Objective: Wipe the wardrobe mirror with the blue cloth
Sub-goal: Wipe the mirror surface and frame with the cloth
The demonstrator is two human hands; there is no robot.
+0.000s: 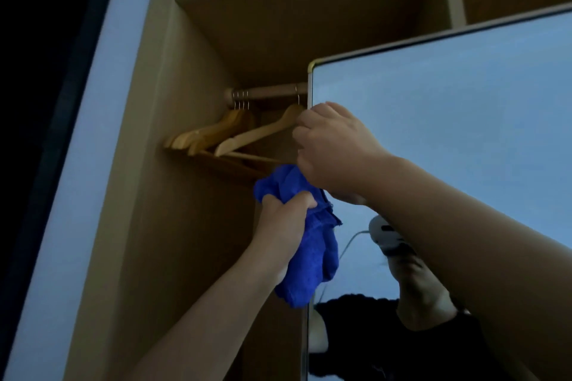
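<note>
Blue cloth [305, 244] is gripped in the left hand [283, 219]. The mirror [448, 120] edge is clasped by the right hand [332, 148], fingers curled.

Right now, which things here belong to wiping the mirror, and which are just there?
Part of the job: blue cloth, gripped by the left hand; mirror, its left edge held by the right hand.

Just there: wooden hangers, hanging rail, wardrobe shelf.
</note>
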